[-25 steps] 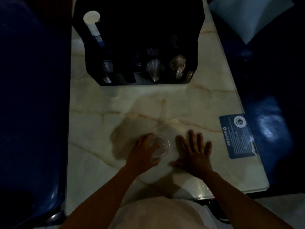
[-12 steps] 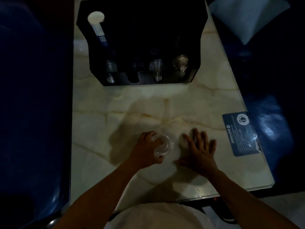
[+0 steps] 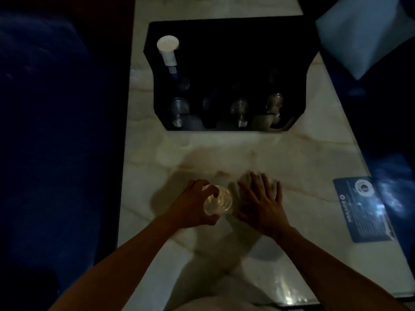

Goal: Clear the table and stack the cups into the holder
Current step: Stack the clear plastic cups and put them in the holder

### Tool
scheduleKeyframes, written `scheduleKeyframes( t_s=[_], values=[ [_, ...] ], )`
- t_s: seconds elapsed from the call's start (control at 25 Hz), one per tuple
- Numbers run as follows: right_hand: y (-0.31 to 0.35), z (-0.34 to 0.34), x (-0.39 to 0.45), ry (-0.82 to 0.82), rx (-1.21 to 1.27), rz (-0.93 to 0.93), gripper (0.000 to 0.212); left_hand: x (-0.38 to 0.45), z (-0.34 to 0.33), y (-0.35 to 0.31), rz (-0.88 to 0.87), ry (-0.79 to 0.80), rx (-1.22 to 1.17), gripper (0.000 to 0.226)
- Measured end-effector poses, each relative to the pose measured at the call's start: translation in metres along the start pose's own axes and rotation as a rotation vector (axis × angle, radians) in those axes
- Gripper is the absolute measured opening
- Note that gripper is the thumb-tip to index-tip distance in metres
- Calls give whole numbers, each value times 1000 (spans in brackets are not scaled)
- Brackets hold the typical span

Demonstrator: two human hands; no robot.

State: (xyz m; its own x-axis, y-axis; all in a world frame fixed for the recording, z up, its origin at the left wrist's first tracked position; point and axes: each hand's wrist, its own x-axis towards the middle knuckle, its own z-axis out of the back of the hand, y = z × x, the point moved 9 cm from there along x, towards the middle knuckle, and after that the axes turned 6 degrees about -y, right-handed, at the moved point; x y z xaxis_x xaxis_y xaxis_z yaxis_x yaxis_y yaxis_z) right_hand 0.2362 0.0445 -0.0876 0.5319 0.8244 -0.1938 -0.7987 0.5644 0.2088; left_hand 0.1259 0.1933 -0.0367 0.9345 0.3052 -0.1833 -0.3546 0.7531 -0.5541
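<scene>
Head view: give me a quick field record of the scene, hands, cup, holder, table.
left hand: grips a clear cup, fingers curled round its side
cup: clear plastic, upright, near the table's front, mouth facing the camera
right hand: flat on the table beside the cup, fingers spread, holds nothing
holder: black, at the far end of the table, slots along its front
white tube: stands in the holder's left slot
table: pale marble
blue card: lies at the table's right edge
</scene>
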Motion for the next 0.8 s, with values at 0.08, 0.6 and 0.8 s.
scheduleKeyframes(
  t_s=[0.08,0.6,0.8],
  values=[
    [16,-1,22,-16,-8,34,91,6,20,18,22,-17,-13,64],
    [41,-23,69,-80,-46,-47,74,91,160,84,28,-136,200,84],
    [41,-19,72,-99,-41,-29,72,142,221,88,-43,-262,334,80]
  ],
)
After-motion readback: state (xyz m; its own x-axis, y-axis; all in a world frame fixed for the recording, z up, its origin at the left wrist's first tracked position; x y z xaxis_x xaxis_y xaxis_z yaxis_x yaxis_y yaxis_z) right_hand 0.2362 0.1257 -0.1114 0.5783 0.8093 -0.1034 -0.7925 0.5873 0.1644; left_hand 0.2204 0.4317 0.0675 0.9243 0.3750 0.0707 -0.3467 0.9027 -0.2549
